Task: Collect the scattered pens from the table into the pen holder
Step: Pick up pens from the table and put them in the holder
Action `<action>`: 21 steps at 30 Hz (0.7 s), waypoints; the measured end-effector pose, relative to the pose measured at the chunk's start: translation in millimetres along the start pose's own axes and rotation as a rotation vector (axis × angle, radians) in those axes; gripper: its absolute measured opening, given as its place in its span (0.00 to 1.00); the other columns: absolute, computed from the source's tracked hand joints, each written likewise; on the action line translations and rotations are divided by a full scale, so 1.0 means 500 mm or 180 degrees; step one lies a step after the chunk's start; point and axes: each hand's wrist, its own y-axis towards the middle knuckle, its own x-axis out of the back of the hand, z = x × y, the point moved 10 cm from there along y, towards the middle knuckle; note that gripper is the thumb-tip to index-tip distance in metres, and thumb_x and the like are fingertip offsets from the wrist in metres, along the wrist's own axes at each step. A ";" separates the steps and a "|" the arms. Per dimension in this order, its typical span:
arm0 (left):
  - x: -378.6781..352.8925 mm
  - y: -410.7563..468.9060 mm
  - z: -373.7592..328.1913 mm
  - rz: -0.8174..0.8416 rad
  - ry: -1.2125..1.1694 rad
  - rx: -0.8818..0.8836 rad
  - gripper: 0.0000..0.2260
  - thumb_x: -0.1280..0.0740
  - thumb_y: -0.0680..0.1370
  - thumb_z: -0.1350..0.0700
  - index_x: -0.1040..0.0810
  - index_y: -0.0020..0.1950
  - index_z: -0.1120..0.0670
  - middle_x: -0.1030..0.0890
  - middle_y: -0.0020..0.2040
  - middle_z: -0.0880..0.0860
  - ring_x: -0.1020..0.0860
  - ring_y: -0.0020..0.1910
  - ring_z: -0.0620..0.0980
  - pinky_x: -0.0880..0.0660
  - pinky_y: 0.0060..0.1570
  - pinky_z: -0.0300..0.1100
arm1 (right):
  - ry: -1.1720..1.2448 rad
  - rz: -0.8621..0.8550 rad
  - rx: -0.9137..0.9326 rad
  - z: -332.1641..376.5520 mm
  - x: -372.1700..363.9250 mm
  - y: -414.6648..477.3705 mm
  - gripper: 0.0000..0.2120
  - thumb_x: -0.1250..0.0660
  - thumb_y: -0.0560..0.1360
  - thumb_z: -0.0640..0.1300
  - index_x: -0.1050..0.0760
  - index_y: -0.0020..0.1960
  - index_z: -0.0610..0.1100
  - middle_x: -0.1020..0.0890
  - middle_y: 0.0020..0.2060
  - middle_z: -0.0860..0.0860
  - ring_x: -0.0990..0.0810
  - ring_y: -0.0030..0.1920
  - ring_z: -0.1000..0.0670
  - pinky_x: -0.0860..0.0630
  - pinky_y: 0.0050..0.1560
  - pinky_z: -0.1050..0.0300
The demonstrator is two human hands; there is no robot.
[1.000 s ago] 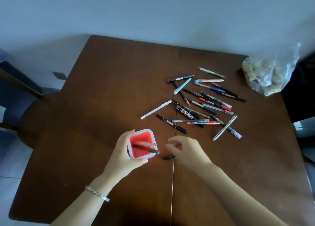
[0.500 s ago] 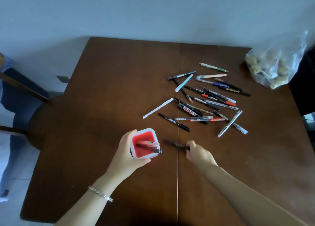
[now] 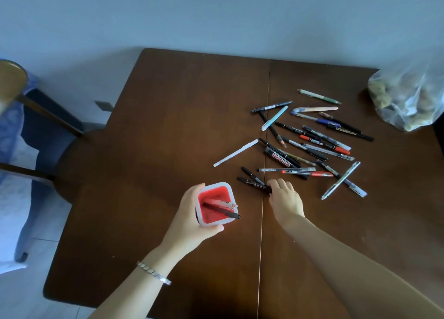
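Pens (image 3: 254, 184) pinched by right hand (image 3: 284, 196); left hand (image 3: 189, 219) grips holder (image 3: 214, 204).

We see two bare, sleeveless forearms; our left wrist wears a thin silver flat-link metal bracelet (image 3: 154, 273), and our right wrist wears nothing.

Dark brown wooden table (image 3: 182, 116), smooth with a low sheen. Square pen holder (image 3: 214, 204), white plastic outside, glossy red inside. Clear plastic ballpoint pen (image 3: 287, 169), see-through barrel. Crinkled transparent plastic bag (image 3: 408, 95), shiny. Silver metal link bracelet (image 3: 153, 272), polished.
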 end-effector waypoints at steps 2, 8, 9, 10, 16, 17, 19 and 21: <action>0.000 0.000 0.001 -0.0001 -0.0028 0.0041 0.40 0.21 0.63 0.54 0.40 0.69 0.46 0.34 0.65 0.43 0.31 0.63 0.44 0.25 0.57 0.36 | 0.0185 0.0179 -0.0131 -0.018 -0.007 -0.026 0.19 0.44 0.76 0.35 0.34 0.67 0.42 0.26 0.60 0.46 0.29 0.61 0.45 0.30 0.57 0.52; 0.000 -0.003 0.003 0.0021 -0.0068 0.0051 0.40 0.21 0.64 0.55 0.40 0.69 0.47 0.34 0.66 0.44 0.31 0.64 0.44 0.25 0.57 0.34 | 0.1628 0.0691 -0.0168 0.006 0.098 -0.120 0.08 0.45 0.78 0.39 0.29 0.50 0.47 0.27 0.34 0.50 0.31 0.30 0.53 0.32 0.29 0.61; 0.001 -0.004 0.001 0.0008 -0.0068 0.0042 0.40 0.21 0.64 0.55 0.39 0.69 0.47 0.34 0.65 0.43 0.31 0.63 0.43 0.25 0.55 0.32 | 0.1706 0.0841 0.0030 0.038 0.129 -0.131 0.09 0.46 0.79 0.41 0.29 0.46 0.50 0.29 0.31 0.52 0.33 0.28 0.54 0.35 0.26 0.64; 0.001 -0.004 0.002 0.0000 -0.0062 0.0027 0.40 0.21 0.64 0.56 0.39 0.69 0.46 0.34 0.65 0.42 0.30 0.63 0.43 0.26 0.54 0.29 | 0.1670 0.1005 0.0237 0.075 0.156 -0.142 0.10 0.47 0.80 0.43 0.30 0.44 0.53 0.30 0.30 0.53 0.33 0.27 0.55 0.36 0.26 0.65; -0.006 -0.003 -0.006 0.0046 -0.0143 -0.0043 0.39 0.21 0.63 0.55 0.40 0.66 0.43 0.36 0.61 0.34 0.30 0.62 0.40 0.27 0.52 0.24 | 0.0383 0.1451 0.0838 0.226 0.145 -0.121 0.14 0.48 0.79 0.42 0.24 0.51 0.40 0.25 0.39 0.46 0.25 0.39 0.45 0.29 0.37 0.56; -0.004 -0.004 -0.008 0.0024 -0.0150 -0.0014 0.39 0.21 0.63 0.56 0.40 0.66 0.42 0.37 0.60 0.32 0.30 0.61 0.39 0.29 0.50 0.22 | 0.0226 0.1463 0.0711 0.232 0.121 -0.104 0.13 0.46 0.78 0.40 0.25 0.43 0.38 0.26 0.36 0.45 0.26 0.38 0.44 0.30 0.35 0.57; -0.004 -0.005 -0.011 0.0008 -0.0185 -0.0044 0.38 0.21 0.63 0.57 0.39 0.65 0.43 0.34 0.61 0.35 0.29 0.61 0.40 0.29 0.50 0.21 | 0.0010 0.1380 0.0519 0.243 0.093 -0.080 0.14 0.45 0.76 0.36 0.35 0.31 0.41 0.30 0.32 0.46 0.29 0.37 0.44 0.36 0.30 0.59; -0.004 -0.004 -0.019 0.0020 -0.0185 -0.0127 0.37 0.21 0.63 0.57 0.37 0.66 0.43 0.31 0.63 0.40 0.28 0.62 0.43 0.28 0.52 0.23 | 0.0056 0.1203 0.0541 0.259 0.080 -0.070 0.11 0.44 0.77 0.37 0.31 0.36 0.40 0.27 0.41 0.44 0.28 0.44 0.42 0.33 0.37 0.59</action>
